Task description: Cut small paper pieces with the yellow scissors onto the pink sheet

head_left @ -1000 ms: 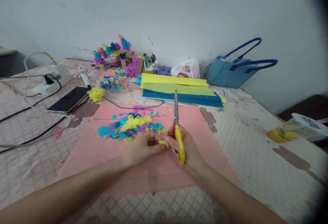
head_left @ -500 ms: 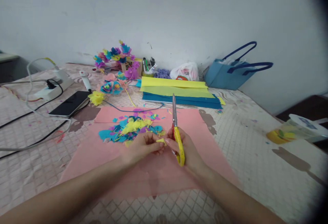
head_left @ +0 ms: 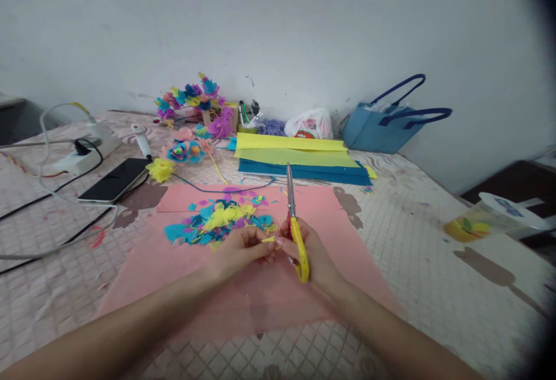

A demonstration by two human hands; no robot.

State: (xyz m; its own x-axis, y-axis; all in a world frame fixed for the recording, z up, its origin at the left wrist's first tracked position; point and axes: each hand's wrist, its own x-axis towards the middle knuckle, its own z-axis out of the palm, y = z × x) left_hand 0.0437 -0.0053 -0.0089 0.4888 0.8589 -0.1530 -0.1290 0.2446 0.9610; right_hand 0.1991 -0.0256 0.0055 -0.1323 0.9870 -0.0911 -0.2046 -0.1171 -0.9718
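Observation:
Over a pink paper sheet [head_left: 174, 287], my left hand [head_left: 247, 247] pinches a small yellow paper piece [head_left: 269, 240]. My right hand [head_left: 310, 252] holds scissors [head_left: 298, 235] with yellow and red handles, their blades closed and pointing away from me. The fingertips of my right hand meet the yellow piece beside my left thumb, and fingers cover much of it. Just beyond my left hand lies a pile of cut blue, yellow and purple paper pieces [head_left: 221, 218].
Yellow and blue paper sheets [head_left: 299, 157] lie behind the scissors. Paper flowers [head_left: 186, 99], a phone [head_left: 113, 180] and a power strip [head_left: 89, 151] are on the left. A blue bag [head_left: 382, 128] stands at the back right, with a plastic cup [head_left: 473, 226] nearer.
The view has shifted slightly. The yellow piece shows as a thinner sliver between my fingers, and my right fingertips are closer to my left thumb.

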